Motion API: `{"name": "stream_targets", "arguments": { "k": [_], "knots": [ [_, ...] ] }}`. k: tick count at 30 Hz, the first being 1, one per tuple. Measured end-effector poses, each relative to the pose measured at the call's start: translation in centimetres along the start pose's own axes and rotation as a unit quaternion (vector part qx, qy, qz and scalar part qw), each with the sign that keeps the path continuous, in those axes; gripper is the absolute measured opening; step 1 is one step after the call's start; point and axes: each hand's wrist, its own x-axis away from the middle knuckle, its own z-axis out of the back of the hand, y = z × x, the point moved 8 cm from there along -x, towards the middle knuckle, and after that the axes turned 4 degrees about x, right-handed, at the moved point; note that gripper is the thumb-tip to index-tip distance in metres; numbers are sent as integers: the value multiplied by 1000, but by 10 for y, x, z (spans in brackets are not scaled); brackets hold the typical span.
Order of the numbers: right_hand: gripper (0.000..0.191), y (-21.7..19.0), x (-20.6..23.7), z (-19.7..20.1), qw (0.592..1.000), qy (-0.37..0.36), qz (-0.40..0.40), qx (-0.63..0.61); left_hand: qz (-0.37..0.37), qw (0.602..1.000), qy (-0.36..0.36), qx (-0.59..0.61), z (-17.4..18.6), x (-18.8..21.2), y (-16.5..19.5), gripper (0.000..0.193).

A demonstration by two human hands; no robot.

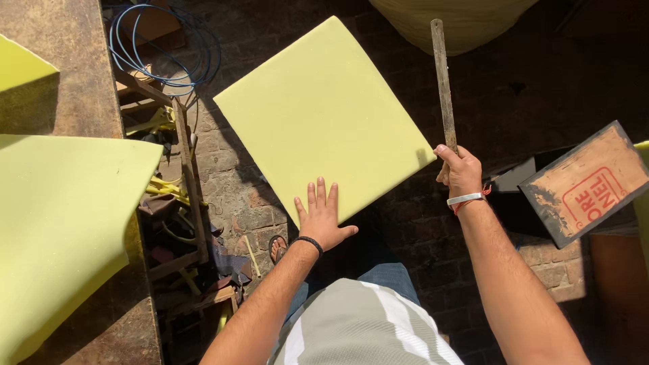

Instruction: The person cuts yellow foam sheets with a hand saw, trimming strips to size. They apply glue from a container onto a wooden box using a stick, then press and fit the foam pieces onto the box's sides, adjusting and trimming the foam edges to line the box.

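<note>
**Foam Sheet Under Left Palm, Stick Raised in Right Fist**

Seen from above, over a dark brick floor (pixel 243 196). Left hand (pixel 322 220) laid flat and open, fingers spread, on the near edge of a square yellow-green foam sheet (pixel 321 115); nothing gripped, only pressed. Sheet turned like a diamond, one corner toward the top of the view, another toward the right hand, its lower edge running up and to the right. Right hand (pixel 461 172) closed in a fist around the lower end of a long, narrow wooden stick (pixel 443 81). Stick nearly upright in the view, long axis pointing away from the body, leaning slightly left at the top, free end well past the sheet's right corner. Lower end just beside that corner.

No open container with visible contents. To the right, a flat wooden box (pixel 585 182) with a red stamp, closed side up, contents hidden. At left, a workbench (pixel 74 88) carrying more foam sheets (pixel 61 223); beside it, coiled blue wire (pixel 162 47) and a clutter of scrap.
</note>
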Motion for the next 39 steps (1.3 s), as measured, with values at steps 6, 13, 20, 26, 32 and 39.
{"name": "stream_targets", "arguments": {
  "k": [6, 13, 20, 26, 32, 39],
  "knots": [
    [25, 18, -133, -37, 991, -118, 2, 57, 67, 989, -2, -133, -6, -21, 8, 129],
    [27, 52, -153, -80, 960, -239, -141, -35, 49, 994, 59, 80, -12, -27, -17, 116],
    [26, 17, -125, -117, 936, -351, -21, 9, 123, 985, 78, 93, -18, -4, -66, 127],
    [29, 16, -84, -170, 891, -442, 33, 94, 206, 968, 124, 72, -32, 37, -122, 119],
    [35, 43, -57, -235, 826, -555, 36, 92, 315, 937, 123, 90, -53, 51, -174, 123],
    [40, 46, -30, -285, 800, -588, 67, 95, 433, 745, 153, 484, -131, 59, -116, 106]
  ]
}}
